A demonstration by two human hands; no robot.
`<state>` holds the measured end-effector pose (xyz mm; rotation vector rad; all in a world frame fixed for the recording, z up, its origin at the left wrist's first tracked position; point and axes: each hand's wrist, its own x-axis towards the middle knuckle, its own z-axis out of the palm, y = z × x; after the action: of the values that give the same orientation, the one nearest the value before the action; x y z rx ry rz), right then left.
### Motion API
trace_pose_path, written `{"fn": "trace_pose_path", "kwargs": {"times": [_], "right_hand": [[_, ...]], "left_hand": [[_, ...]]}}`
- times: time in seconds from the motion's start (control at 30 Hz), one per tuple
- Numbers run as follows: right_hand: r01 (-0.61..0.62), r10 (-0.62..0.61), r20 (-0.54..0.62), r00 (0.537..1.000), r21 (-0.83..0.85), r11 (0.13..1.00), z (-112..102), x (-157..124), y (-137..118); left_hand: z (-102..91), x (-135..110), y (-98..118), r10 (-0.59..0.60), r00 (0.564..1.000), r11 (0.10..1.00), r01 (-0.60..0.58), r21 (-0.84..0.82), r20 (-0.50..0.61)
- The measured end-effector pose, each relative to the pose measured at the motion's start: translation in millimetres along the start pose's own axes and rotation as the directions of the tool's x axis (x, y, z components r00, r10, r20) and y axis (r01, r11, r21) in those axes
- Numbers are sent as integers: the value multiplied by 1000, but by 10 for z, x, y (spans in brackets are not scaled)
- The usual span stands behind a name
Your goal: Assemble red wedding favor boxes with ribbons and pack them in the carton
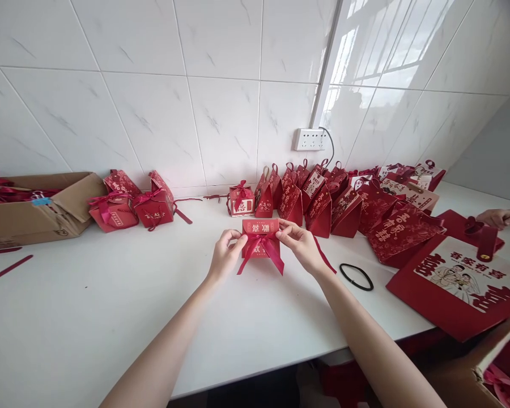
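Observation:
A small red gift box (260, 226) with gold characters stands in front of me on the white table. Across its front is a dark pink ribbon bow (264, 245) whose two tails hang down. My left hand (228, 253) pinches the box's left upper edge between thumb and fingers. On the opposite side, my right hand (300, 242) grips the right upper corner the same way. Just behind it sits another box with a bow (241, 199), against the wall side. A loose red ribbon (325, 256) lies beside my right wrist.
Several red gift boxes (318, 212) stand to the right at the back. Two bow-tied boxes (153, 205) and a cardboard carton of ribbons (63, 218) are at left. A black elastic loop (356, 277) and a large red bag (454, 283) lie right, near another person's hand (499, 218).

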<state>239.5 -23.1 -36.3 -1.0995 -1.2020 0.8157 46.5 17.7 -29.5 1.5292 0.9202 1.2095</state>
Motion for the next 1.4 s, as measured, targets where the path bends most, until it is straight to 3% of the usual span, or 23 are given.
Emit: {"fn": "trace_pose_path", "kwargs": {"times": [0.1,0.37,0.5,0.7,0.9,1.03,1.13,1.27,1.4], "right_hand": [[-68,67,12,998,102,993,-6,22,45],[-126,96,119,988,280,952,26,42,30],[-149,100,171,980,306,940,45,53,9],[-173,130,154,979,310,935,56,71,6],[-85,74,102,992,112,990,-28,66,55],[81,-91,276,957,47,996,-98,46,98],[165,-100,376,921,-143,976,-126,19,108],[189,-95,244,965,-401,896,-103,-64,76],[104,-85,62,994,-458,883,-52,-251,60]], "left_hand": [[13,6,-46,-9,1000,1000,9,-30,-8],[96,-5,-169,-29,998,993,24,-112,-49],[124,7,-182,-36,996,992,26,-121,-80],[159,19,-188,-36,994,992,22,-127,-108],[158,43,-169,-9,991,996,-3,-88,-130],[115,62,-165,3,995,996,-12,-91,-104],[78,76,-183,14,996,996,-21,-89,-83],[54,62,-223,32,999,998,-35,-59,-41],[67,-5,-252,33,993,999,-36,24,117]]}}
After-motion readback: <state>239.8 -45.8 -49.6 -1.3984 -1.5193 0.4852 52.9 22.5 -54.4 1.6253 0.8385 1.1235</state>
